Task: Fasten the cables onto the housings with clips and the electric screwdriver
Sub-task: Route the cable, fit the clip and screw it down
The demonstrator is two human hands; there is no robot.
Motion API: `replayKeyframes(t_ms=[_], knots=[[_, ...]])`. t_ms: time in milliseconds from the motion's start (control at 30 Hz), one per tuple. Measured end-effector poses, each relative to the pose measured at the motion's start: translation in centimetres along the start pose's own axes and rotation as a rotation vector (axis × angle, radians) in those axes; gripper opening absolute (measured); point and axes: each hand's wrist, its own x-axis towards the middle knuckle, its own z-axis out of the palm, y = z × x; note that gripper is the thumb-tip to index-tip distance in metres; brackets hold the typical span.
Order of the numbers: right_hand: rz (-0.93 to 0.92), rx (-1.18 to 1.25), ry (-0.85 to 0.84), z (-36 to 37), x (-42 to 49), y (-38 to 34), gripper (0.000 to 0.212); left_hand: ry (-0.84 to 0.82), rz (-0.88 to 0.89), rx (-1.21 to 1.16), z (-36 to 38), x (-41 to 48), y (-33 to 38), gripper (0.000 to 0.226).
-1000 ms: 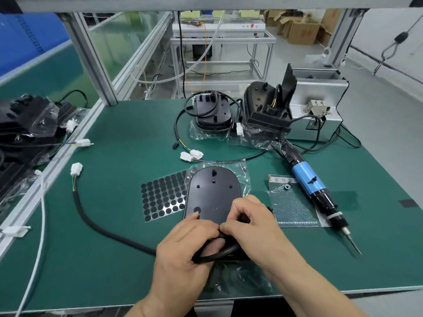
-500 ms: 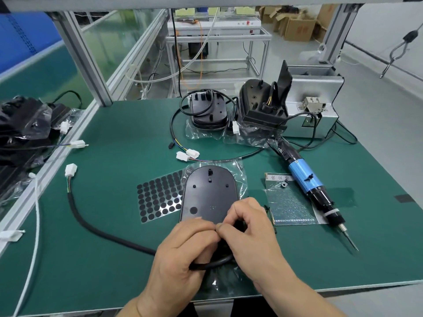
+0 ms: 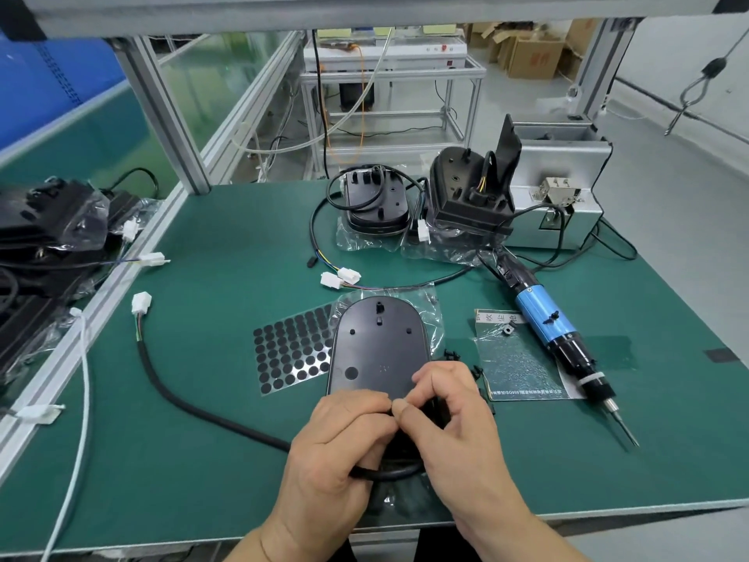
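Housing point(image 3: 379, 350) points lengthwise away; left hand point(image 3: 340, 440) grip clamps cable point(image 3: 194, 403) (right hand point(image 3: 458, 432) grip: cannot tell).

Card point(image 3: 499, 318) beside screwdriver point(image 3: 545, 318): Chinese characters, not clearly legible; bag point(image 3: 523, 393) edge: inverted print line, too small to read; carton point(image 3: 535, 56): red marks, illegible.

Bright, even overhead light; edges bend outward.
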Motion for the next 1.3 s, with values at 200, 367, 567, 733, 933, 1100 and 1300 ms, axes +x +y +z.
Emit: replayKeyframes(t_ms=[200, 367, 567, 733, 933, 1100, 1300], knots=[[0.049, -0.023, -0.091, -1.2, 0.2, 0.2, 0.020, 0.007, 0.010, -0.006, 0.0, 0.0, -0.1, 0.009], [-0.033, -0.068, 0.004, -4.4, 2.6, -1.2, 0.019, 0.003, -0.005, 0.013, 0.1, -0.1, -0.5, 0.009], [0.137, -1.110, 0.119, -12.1, 12.0, 0.8, 0.066, -0.006, -0.014, 0.022, 0.1, -0.4, -0.4, 0.008], [0.226, -1.113, -0.015, -12.9, 13.9, 2.5, 0.045, -0.004, -0.047, 0.045, 0.1, -0.5, -0.4, 0.011], [0.255, -0.643, 0.067, -15.1, 14.0, 0.9, 0.042, -0.021, -0.024, -0.001, -0.1, -0.3, -0.6, 0.007], [0.340, 0.356, 0.074, -13.2, 13.1, -1.8, 0.042, -0.024, -0.016, -0.014, -0.1, -0.4, -0.7, 0.009], [0.054, 0.837, -0.038, -7.5, 10.0, -7.1, 0.044, -0.032, -0.029, -0.015, 0.0, -0.4, -0.7, 0.008]])
